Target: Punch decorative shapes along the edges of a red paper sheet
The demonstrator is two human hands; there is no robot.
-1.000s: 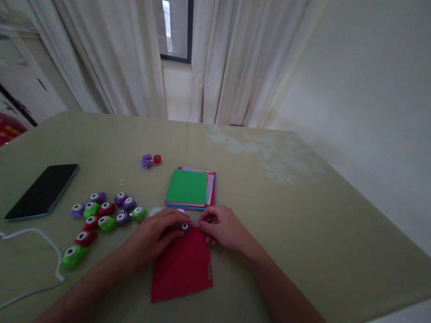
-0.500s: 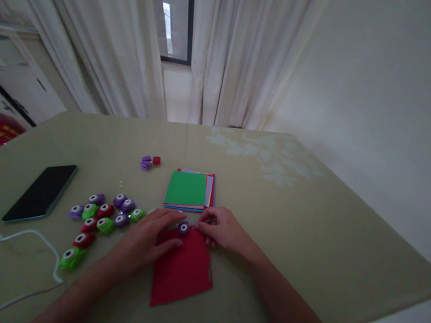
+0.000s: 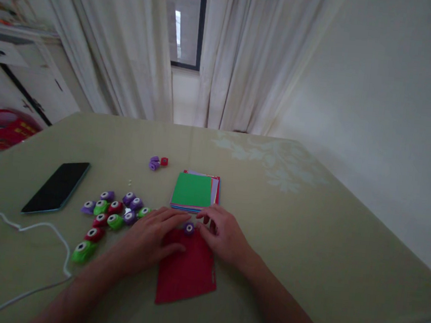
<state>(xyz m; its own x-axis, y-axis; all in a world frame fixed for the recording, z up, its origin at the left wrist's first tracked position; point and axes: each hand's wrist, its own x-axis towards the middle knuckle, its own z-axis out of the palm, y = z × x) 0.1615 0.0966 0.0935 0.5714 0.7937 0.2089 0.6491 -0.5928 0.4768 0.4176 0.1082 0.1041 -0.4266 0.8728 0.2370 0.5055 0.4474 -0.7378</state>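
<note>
Purple punch (image 3: 188,228) now pinched by right hand (image 3: 223,236) | left hand (image 3: 151,236) flattened open-palmed on red paper (image 3: 187,273) | tabletop (image 3: 308,231) scene otherwise unchanged

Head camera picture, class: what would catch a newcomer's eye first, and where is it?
The red paper sheet lies at the near middle of the table, with the left hand and right hand meeting at its far edge around a small purple punch. Left of it lies a cluster of purple, green and red punches; just beyond the hands sits a green-topped paper stack.
</note>
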